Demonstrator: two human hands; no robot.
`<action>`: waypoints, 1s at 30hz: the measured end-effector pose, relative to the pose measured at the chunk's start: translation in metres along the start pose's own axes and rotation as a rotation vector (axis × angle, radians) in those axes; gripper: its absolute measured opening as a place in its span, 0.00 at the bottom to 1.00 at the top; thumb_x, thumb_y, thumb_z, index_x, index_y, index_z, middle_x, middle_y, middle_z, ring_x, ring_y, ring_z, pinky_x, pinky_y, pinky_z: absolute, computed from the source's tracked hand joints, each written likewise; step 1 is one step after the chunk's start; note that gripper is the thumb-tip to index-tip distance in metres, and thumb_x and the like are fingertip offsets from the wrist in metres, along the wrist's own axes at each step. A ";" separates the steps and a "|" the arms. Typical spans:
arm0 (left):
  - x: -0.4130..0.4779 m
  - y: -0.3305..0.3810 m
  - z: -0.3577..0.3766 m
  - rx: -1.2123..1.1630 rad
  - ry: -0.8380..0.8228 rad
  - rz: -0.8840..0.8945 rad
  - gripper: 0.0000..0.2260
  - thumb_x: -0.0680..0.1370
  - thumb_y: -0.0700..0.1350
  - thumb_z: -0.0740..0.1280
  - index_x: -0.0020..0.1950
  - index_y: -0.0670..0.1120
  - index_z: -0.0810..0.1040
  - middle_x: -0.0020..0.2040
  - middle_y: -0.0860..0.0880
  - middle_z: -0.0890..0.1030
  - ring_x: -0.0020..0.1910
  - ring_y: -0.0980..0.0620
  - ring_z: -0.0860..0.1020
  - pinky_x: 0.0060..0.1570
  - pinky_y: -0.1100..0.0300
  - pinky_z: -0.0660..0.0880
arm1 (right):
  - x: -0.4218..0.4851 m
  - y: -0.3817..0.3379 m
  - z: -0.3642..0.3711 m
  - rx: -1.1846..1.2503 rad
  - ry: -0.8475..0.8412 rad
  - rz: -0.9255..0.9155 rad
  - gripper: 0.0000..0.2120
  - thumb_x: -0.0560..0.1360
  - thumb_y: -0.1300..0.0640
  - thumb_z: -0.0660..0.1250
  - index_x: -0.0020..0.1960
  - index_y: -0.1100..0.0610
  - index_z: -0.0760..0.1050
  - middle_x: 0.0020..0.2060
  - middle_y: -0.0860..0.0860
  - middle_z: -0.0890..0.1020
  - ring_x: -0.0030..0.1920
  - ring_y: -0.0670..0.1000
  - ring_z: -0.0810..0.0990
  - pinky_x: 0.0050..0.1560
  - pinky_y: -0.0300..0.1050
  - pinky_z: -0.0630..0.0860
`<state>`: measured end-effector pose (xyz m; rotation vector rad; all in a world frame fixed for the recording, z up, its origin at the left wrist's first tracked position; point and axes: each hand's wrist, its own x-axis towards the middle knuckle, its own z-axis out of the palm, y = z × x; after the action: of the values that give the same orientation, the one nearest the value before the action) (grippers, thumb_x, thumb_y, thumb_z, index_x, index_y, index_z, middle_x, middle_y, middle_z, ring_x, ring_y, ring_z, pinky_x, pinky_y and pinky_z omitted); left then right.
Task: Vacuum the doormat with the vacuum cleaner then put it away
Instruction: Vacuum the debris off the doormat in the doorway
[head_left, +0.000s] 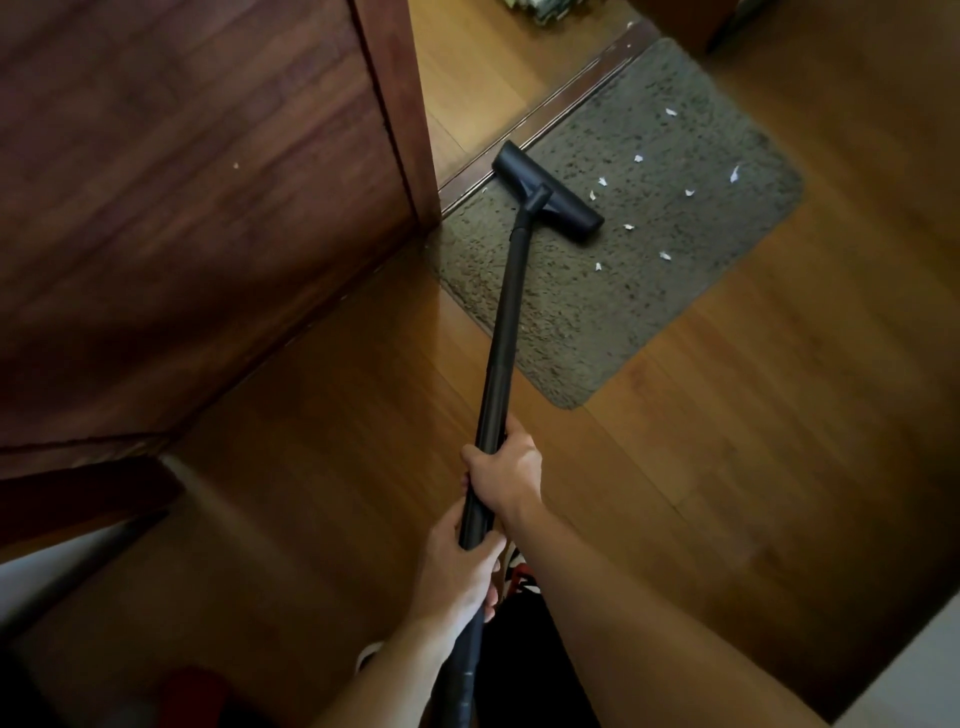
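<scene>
Black vacuum wand (506, 312) gripped by both hands — left hand (457, 566), right hand (504, 470) — nozzle (550, 195) on doormat (649, 270).

Matt black vacuum wand (506, 322) and floor head (548, 192), plastic by the look of it. The doormat (597, 312) shows rough, shaggy grey pile, flecked with white paper scraps (733, 174). The floor (727, 467) gleams as glossy varnished wood, and the door (182, 182) is darker grained wood.

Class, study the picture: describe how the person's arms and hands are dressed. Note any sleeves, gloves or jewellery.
The left forearm and right forearm are bare as far as the frame shows; no sleeve reaches into view. The left hand and right hand wear no gloves, and no ring, watch or bracelet shows.
</scene>
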<state>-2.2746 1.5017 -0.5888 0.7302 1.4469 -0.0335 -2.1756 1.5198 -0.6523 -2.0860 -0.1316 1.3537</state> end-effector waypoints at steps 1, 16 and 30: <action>-0.003 -0.007 -0.004 0.010 0.001 -0.009 0.05 0.78 0.40 0.69 0.49 0.50 0.81 0.31 0.46 0.75 0.23 0.48 0.70 0.22 0.59 0.67 | -0.006 0.005 0.003 -0.006 0.002 0.002 0.21 0.74 0.61 0.70 0.65 0.51 0.70 0.36 0.54 0.81 0.32 0.54 0.84 0.34 0.54 0.84; -0.074 -0.078 -0.080 0.107 -0.014 -0.074 0.03 0.77 0.40 0.70 0.50 0.45 0.80 0.31 0.46 0.75 0.21 0.51 0.70 0.22 0.60 0.68 | -0.109 0.062 0.066 0.020 0.024 0.026 0.21 0.74 0.58 0.70 0.65 0.52 0.71 0.41 0.54 0.82 0.36 0.54 0.84 0.32 0.44 0.81; -0.089 -0.116 -0.080 0.168 -0.067 -0.099 0.10 0.77 0.43 0.71 0.58 0.49 0.79 0.31 0.46 0.78 0.24 0.49 0.73 0.25 0.58 0.71 | -0.136 0.097 0.057 0.125 0.079 0.089 0.21 0.75 0.61 0.69 0.66 0.53 0.70 0.37 0.55 0.82 0.29 0.51 0.83 0.30 0.45 0.81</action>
<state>-2.4111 1.4126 -0.5548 0.7859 1.4270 -0.2566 -2.3110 1.4134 -0.6147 -2.0578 0.0782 1.2946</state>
